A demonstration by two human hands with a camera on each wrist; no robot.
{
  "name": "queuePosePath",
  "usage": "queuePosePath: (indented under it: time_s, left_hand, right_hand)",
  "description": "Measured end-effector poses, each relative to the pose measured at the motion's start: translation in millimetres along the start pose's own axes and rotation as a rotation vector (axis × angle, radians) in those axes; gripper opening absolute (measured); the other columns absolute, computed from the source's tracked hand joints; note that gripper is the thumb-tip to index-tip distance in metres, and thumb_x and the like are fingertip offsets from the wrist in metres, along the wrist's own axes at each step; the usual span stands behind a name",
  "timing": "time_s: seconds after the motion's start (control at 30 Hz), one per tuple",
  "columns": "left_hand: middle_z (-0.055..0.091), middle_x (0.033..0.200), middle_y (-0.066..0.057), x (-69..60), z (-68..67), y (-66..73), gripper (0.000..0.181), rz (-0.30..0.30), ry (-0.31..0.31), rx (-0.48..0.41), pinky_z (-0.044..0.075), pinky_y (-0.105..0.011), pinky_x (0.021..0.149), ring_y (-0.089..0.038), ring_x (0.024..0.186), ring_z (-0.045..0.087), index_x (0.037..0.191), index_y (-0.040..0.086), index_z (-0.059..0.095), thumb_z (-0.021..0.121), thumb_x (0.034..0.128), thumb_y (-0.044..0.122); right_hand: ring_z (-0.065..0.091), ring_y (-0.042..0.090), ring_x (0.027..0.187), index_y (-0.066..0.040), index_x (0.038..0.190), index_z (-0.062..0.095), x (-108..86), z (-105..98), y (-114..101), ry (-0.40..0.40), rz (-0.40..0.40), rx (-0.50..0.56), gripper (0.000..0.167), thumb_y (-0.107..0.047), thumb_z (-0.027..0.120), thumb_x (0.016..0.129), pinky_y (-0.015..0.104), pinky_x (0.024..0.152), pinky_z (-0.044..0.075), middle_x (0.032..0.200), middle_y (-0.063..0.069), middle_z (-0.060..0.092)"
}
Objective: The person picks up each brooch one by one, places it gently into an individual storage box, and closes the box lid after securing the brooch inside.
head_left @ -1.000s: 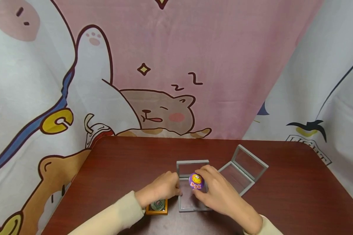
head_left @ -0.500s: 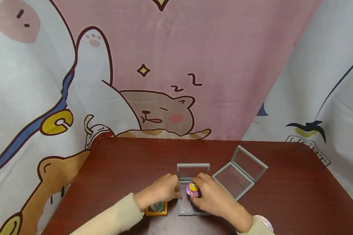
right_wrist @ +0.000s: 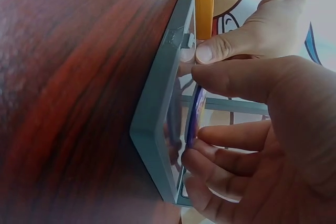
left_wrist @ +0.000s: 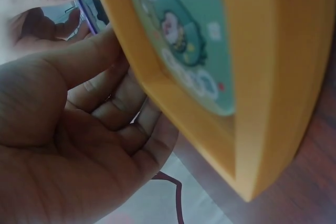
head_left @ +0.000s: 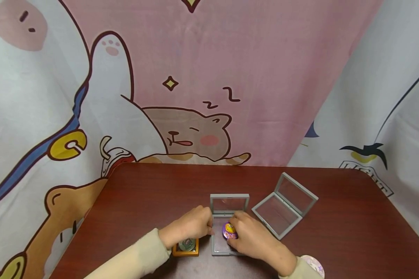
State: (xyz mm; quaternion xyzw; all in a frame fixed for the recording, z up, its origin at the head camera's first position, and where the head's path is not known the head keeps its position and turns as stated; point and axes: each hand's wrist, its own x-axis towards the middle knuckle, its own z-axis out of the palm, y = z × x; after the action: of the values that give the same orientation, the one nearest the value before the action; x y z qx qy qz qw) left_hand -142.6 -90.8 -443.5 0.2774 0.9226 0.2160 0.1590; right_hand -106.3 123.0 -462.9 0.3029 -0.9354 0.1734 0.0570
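Observation:
A round purple badge with a yellow figure [head_left: 229, 230] is pinched between the thumb and fingers of the right hand [head_left: 253, 238]; in the right wrist view the badge [right_wrist: 196, 115] stands on edge close over the clear film of the grey frame [right_wrist: 152, 114]. This grey frame [head_left: 229, 254] lies unfolded, its lid [head_left: 229, 196] upright at the back. The left hand [head_left: 192, 224] has its fingertips at the frame's left edge, fingers bent; whether they grip it is hidden. An orange frame holding a green badge [head_left: 186, 245] lies beside the left wrist, large in the left wrist view [left_wrist: 262, 77].
A second grey frame [head_left: 284, 232] stands unfolded, turned at an angle, right of the first. A pale round badge [head_left: 313, 264] lies by the right sleeve. Behind the dark red table [head_left: 153, 186] hangs a cartoon-printed cloth [head_left: 265, 77].
The right hand has lowered the purple badge toward the near part of the grey frame. The pale badge by the right sleeve has come into view. The left hand has barely moved.

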Motion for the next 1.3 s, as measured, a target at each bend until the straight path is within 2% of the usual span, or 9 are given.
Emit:
queuePosePath:
  time_s: [0.1, 0.27, 0.57, 0.7, 0.83, 0.93, 1.03, 1.17, 1.3]
  left_hand:
    - [0.034, 0.044, 0.015, -0.2, -0.2, 0.1, 0.044, 0.003, 0.003, 0.007, 0.028, -0.019, 0.044, -0.001, 0.043, 0.03, 0.05, 0.012, 0.062, 0.086, 0.087, 0.013]
    - [0.032, 0.044, 0.016, 0.2, -0.4, -0.6, 0.049, 0.011, 0.008, 0.009, 0.026, -0.018, 0.044, -0.001, 0.043, 0.03, 0.048, 0.014, 0.057, 0.086, 0.0867, 0.013]
    - [0.035, 0.043, 0.016, 1.4, -0.1, -1.6, 0.044, 0.009, 0.013, 0.008, 0.028, -0.018, 0.044, -0.001, 0.043, 0.033, 0.049, 0.013, 0.062, 0.087, 0.0859, 0.014]
    - [0.033, 0.042, 0.016, 1.1, -0.1, -1.5, 0.049, 0.011, 0.01, -0.005, 0.026, -0.018, 0.043, 0.001, 0.041, 0.031, 0.047, 0.014, 0.057, 0.086, 0.0871, 0.014]
    - [0.03, 0.043, 0.015, 0.8, -0.1, -1.3, 0.05, 0.007, 0.001, -0.015, 0.025, -0.018, 0.043, 0.0, 0.041, 0.028, 0.047, 0.014, 0.056, 0.085, 0.0884, 0.013]
    - [0.03, 0.043, 0.014, 0.5, 0.0, -1.2, 0.051, 0.002, -0.002, -0.015, 0.024, -0.019, 0.044, 0.0, 0.041, 0.027, 0.048, 0.014, 0.055, 0.085, 0.0888, 0.013]
    - [0.03, 0.043, 0.014, 0.3, 0.1, -1.3, 0.052, 0.002, 0.002, -0.011, 0.024, -0.019, 0.044, 0.0, 0.041, 0.028, 0.047, 0.016, 0.054, 0.085, 0.0887, 0.013]
    - [0.03, 0.043, 0.015, 0.0, 0.1, -1.6, 0.053, 0.005, 0.01, -0.004, 0.024, -0.019, 0.044, 0.0, 0.041, 0.028, 0.047, 0.017, 0.053, 0.086, 0.0879, 0.014]
    - [0.028, 0.043, 0.015, 0.0, 0.2, -1.5, 0.058, 0.005, 0.012, -0.001, 0.023, -0.019, 0.044, -0.001, 0.043, 0.027, 0.045, 0.019, 0.048, 0.086, 0.0876, 0.015]
  right_hand:
    - [0.053, 0.012, 0.081, -0.001, 0.099, 0.073, -0.8, 1, 1, -0.008, -0.013, -0.009, 0.036, -0.023, 0.088, 0.074, 0.031, 0.065, 0.049, 0.089, -0.004, 0.054]
    - [0.052, 0.012, 0.078, -0.003, 0.096, 0.073, -1.0, 1, 1, 0.007, -0.028, -0.022, 0.036, -0.022, 0.09, 0.072, 0.031, 0.062, 0.048, 0.086, -0.005, 0.052]
    - [0.06, 0.014, 0.089, -0.004, 0.105, 0.075, -1.8, -9, 1, -0.012, -0.037, -0.011, 0.034, -0.025, 0.088, 0.081, 0.037, 0.074, 0.054, 0.096, -0.003, 0.063]
    - [0.065, 0.014, 0.091, -0.008, 0.105, 0.077, -3.0, -26, -1, 0.076, -0.058, 0.012, 0.025, -0.02, 0.086, 0.085, 0.038, 0.078, 0.057, 0.098, -0.003, 0.068]
    - [0.058, 0.006, 0.079, -0.011, 0.1, 0.077, -2.5, -47, 1, 0.231, -0.111, 0.043, 0.02, -0.013, 0.087, 0.083, 0.026, 0.063, 0.051, 0.093, -0.006, 0.069]
    - [0.056, 0.004, 0.076, -0.012, 0.098, 0.077, -0.1, -59, 4, 0.349, -0.139, 0.046, 0.019, -0.01, 0.086, 0.081, 0.022, 0.059, 0.047, 0.093, -0.008, 0.068]
    - [0.061, 0.007, 0.082, -0.011, 0.1, 0.076, 2.9, -68, 9, 0.427, -0.131, 0.051, 0.021, -0.01, 0.086, 0.081, 0.027, 0.063, 0.052, 0.099, -0.006, 0.068]
    - [0.065, 0.015, 0.096, -0.005, 0.11, 0.075, 6.1, -72, 18, 0.448, -0.103, 0.069, 0.031, -0.011, 0.087, 0.082, 0.036, 0.073, 0.056, 0.11, 0.001, 0.068]
    - [0.065, 0.022, 0.107, -0.002, 0.122, 0.071, 7.7, -71, 25, 0.414, -0.057, 0.077, 0.043, -0.017, 0.087, 0.085, 0.039, 0.075, 0.057, 0.12, 0.008, 0.068]
